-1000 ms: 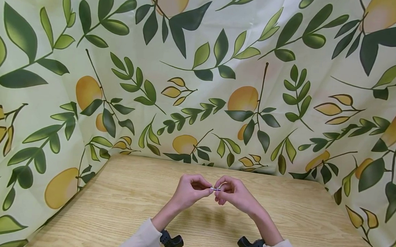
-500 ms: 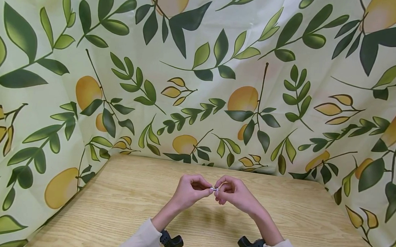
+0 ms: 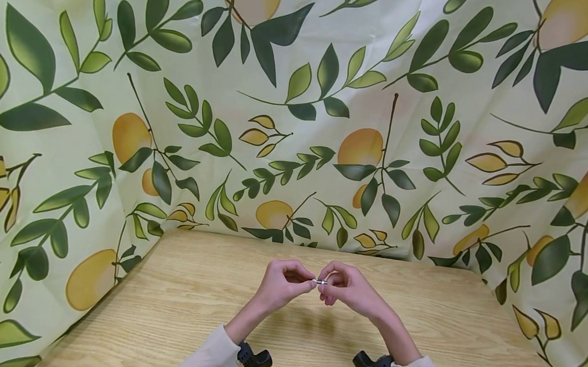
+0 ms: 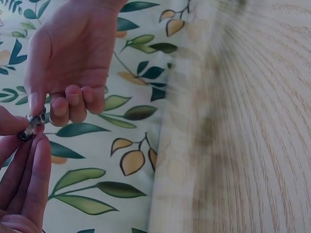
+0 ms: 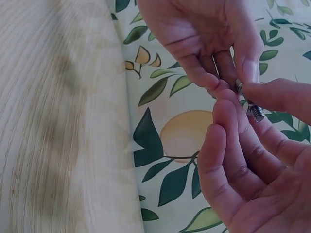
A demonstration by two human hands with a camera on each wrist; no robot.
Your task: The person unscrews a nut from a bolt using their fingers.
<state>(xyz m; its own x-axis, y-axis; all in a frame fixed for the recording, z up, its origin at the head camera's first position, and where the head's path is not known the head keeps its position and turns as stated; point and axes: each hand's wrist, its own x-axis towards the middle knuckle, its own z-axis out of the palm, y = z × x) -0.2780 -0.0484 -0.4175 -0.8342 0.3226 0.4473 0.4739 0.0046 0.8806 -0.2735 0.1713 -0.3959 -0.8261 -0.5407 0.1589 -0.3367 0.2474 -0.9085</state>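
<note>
Between the two hands is a small silver bolt (image 4: 30, 128), held above the table. My left hand (image 3: 281, 283) pinches its head end (image 5: 238, 85) between thumb and fingers. Around the threads sits a nut (image 5: 250, 109), which my right hand (image 3: 347, 286) pinches with thumb and index finger. The threaded tip (image 5: 258, 114) sticks out past the nut in the right wrist view. The fingers of both hands cover parts of the bolt and nut. The other right fingers are bent inward in the left wrist view.
A wooden table (image 3: 193, 300) spreads below the hands. Behind it and along both sides hangs a pale cloth (image 3: 306, 134) printed with leaves and fruit. Each wrist wears a black camera mount, one at the left (image 3: 255, 360) and one at the right (image 3: 373, 366).
Both hands stay in the same place with the bolt between them. Only the glint on the nut and a slight shift of the right fingertips differ.
</note>
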